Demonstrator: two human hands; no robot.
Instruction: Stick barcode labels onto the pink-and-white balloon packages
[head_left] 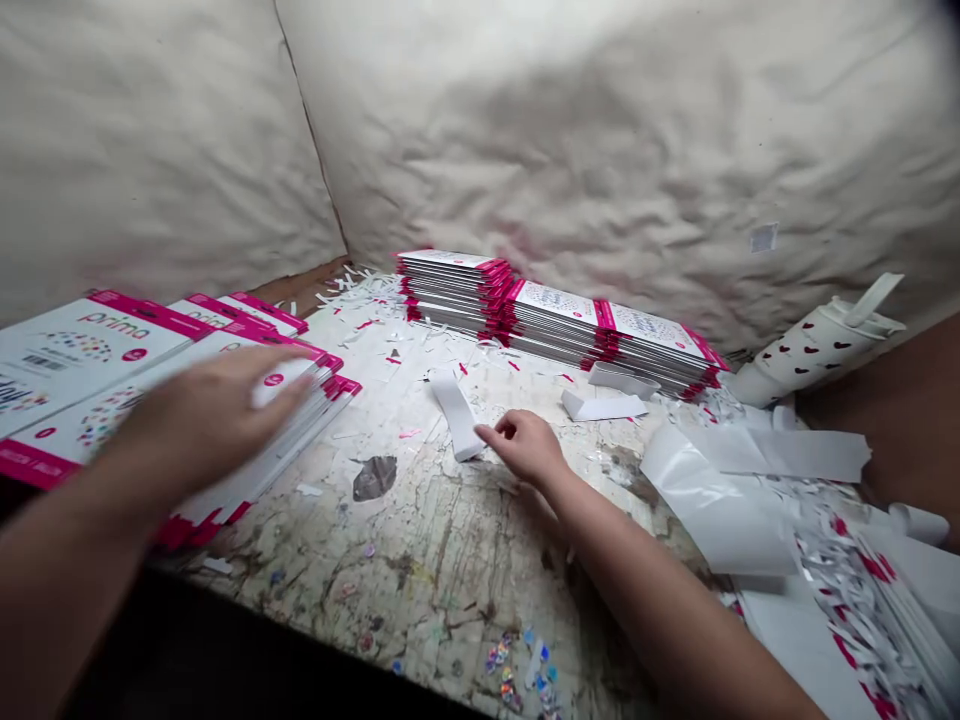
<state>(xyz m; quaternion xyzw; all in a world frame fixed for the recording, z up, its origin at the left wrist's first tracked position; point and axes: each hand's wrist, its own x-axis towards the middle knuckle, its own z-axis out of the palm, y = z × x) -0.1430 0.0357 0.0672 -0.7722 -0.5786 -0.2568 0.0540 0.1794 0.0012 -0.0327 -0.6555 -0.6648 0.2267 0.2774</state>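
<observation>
My left hand (214,400), blurred by motion, is over the near stack of white and pink printed packages (109,415) at the left. Its thumb and fingers are apart, and I cannot tell whether it touches the top package. My right hand (531,450) is closed at the middle of the table, thumb and finger pinching the near end of a white paper strip (454,410). The strip's far end extends away over the tabletop.
Stacked packages (559,315) stand along the back wall. At the right are a white tumbler with dark hearts (814,350), curled backing sheets (720,500) and paper scraps. Colored sequins (506,675) lie near the front edge of the worn table (420,560).
</observation>
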